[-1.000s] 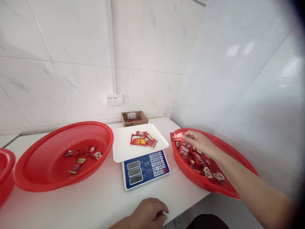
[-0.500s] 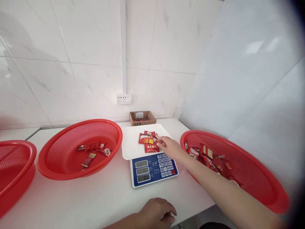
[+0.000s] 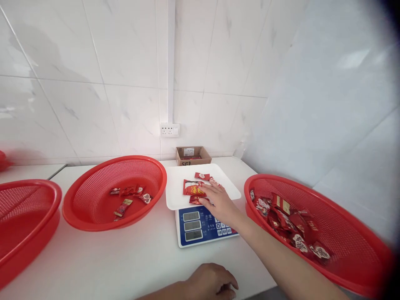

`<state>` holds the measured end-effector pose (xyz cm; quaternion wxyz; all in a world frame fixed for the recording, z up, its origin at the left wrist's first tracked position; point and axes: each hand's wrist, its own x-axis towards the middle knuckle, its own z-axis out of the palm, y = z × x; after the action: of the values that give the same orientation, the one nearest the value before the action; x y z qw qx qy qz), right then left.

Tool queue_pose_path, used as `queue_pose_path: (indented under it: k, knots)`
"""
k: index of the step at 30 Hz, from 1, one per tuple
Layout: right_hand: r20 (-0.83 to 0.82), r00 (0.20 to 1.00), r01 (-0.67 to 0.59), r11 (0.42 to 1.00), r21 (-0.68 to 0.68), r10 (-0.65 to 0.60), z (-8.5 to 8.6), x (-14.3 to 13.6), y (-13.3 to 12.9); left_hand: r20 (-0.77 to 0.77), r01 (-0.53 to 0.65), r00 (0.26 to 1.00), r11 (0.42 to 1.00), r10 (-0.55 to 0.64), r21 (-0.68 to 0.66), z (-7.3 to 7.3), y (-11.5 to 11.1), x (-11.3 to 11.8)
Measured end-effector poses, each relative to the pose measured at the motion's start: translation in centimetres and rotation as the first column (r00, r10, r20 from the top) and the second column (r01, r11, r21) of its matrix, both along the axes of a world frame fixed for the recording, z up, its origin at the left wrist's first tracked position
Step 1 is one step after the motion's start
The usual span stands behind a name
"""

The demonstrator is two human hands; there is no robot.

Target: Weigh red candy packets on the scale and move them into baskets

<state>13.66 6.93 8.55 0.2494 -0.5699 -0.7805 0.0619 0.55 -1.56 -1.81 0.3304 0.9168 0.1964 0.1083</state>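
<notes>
My right hand (image 3: pixel 220 204) reaches over the white weighing pan (image 3: pixel 175 200) of a blue and white digital scale (image 3: pixel 200 237). Its fingers are stretched out and rest over several red candy packets. One packet with yellow lettering (image 3: pixel 191 187) lies under the fingertips, and a smaller red packet (image 3: pixel 202 176) sits behind it. Another red packet (image 3: pixel 194 200) is partly covered by the hand. My left hand (image 3: pixel 212 281) rests low at the table's front edge, fingers loosely curled with a gap to the thumb and nothing visible in them.
To the right stands a red mesh basket (image 3: pixel 350 225) with many red packets. A second red basket (image 3: pixel 90 187) with a few packets is at the left, and another red basket (image 3: pixel 28 233) at the far left. A small cardboard box (image 3: pixel 193 156) stands behind the scale.
The view has swung slightly left. My right hand has gone from pinching at the packets' right side to lying flatter over them. The packets are more spread out on the pan.
</notes>
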Motion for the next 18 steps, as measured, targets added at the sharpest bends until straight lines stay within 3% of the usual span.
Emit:
queue_pose_path:
  k: [3, 5, 9, 13, 18]
  knots:
    - [-0.183, 0.983, 0.057, 0.983, 0.176, -0.024, -0.6, 0.9, -2.5, -0.011, 0.013, 1.000, 1.000, -0.013, 0.017, 0.2, 0.1, 0.0]
    - [-0.312, 0.948, 0.133, 0.968, 0.215, -0.061, -1.7, 1.6, -4.9, 0.004, 0.026, 1.000, 0.999, -0.026, 0.026, 0.2, 0.1, 0.0]
    - [-0.449, 0.872, 0.217, 0.976, -0.004, -0.196, -6.0, 2.7, -9.8, 0.027, 0.047, 0.999, 0.999, -0.048, 0.022, -0.5, 0.4, 0.1]
    - [-0.472, 0.836, 0.175, 0.952, -0.253, -0.279, -10.1, 2.8, -12.0, 0.010, 0.038, 0.999, 0.999, -0.038, 0.014, -1.0, 0.5, 0.1]
    - [-0.391, 0.888, 0.148, 0.955, -0.259, -0.243, -11.4, 2.3, -11.8, -0.045, -0.009, 0.999, 0.999, 0.011, 0.030, 0.5, 0.1, 0.2]
